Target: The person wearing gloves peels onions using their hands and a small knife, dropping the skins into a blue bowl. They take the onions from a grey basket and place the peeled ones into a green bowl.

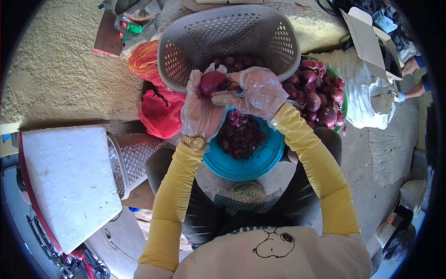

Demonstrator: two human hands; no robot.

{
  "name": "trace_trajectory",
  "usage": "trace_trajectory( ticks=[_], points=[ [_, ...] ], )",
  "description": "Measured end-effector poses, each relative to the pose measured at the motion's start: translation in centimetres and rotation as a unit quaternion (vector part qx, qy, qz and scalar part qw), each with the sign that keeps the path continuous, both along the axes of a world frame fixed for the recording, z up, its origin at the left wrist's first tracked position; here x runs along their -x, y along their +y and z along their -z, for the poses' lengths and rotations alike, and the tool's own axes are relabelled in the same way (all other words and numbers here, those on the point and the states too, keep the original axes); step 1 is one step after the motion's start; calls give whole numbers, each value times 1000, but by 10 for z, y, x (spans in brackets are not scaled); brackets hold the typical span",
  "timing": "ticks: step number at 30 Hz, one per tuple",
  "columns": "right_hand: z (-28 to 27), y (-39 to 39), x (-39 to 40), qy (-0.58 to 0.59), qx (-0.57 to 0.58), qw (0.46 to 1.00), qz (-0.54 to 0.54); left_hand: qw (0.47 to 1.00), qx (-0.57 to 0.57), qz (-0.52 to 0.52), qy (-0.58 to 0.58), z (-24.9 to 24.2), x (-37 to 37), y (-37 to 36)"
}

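Note:
Both hands wear clear plastic gloves and meet above the near rim of a grey-brown perforated basket (pixel 174 83). A smooth red onion (pixel 213 83) sits in the closed fingers of my left hand (pixel 200 109). My right hand (pixel 260 93) is curled close beside it, thumb pointing toward the onion. Something purple shows between its fingers, too covered to name. Several red onions (pixel 230 60) lie inside the basket. Below my hands, between the knees, a blue basin (pixel 223 167) holds a heap of purple onion skins (pixel 239 139).
A green-rimmed tub (pixel 344 104) heaped with red onions (pixel 320 95) stands at right, beside a white sack (pixel 367 107). Red mesh bags (pixel 158 109) lie left of the basket. A white foam board (pixel 69 181) is at left. Another person's hand (pixel 409 95) shows at far right.

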State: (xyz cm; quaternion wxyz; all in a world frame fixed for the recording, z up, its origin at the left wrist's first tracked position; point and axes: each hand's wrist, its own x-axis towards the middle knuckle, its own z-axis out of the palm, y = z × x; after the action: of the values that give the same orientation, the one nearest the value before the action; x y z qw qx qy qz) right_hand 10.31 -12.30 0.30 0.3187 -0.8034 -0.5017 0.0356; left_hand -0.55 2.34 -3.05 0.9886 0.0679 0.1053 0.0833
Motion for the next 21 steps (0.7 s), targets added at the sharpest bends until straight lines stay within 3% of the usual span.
trace_trajectory(
  ticks=[4, 7, 10, 15, 21],
  points=[
    [5, 0, -2, -19, -27, 999, -1, 996, 45, 49, -56, 4, 1, 4],
    [1, -2, -4, 8, 30, 999, -16, 998, 16, 42, -44, 3, 1, 2],
    [-1, -3, -7, -37, 57, 997, -35, 1000, -20, -2, 24, -4, 1, 0],
    [8, -7, -11, -78, -5, 993, -84, 996, -37, 61, 45, -7, 4, 8],
    [6, -7, -6, -121, 43, 985, -116, 989, -44, 87, 114, -7, 8, 15]
  ],
)
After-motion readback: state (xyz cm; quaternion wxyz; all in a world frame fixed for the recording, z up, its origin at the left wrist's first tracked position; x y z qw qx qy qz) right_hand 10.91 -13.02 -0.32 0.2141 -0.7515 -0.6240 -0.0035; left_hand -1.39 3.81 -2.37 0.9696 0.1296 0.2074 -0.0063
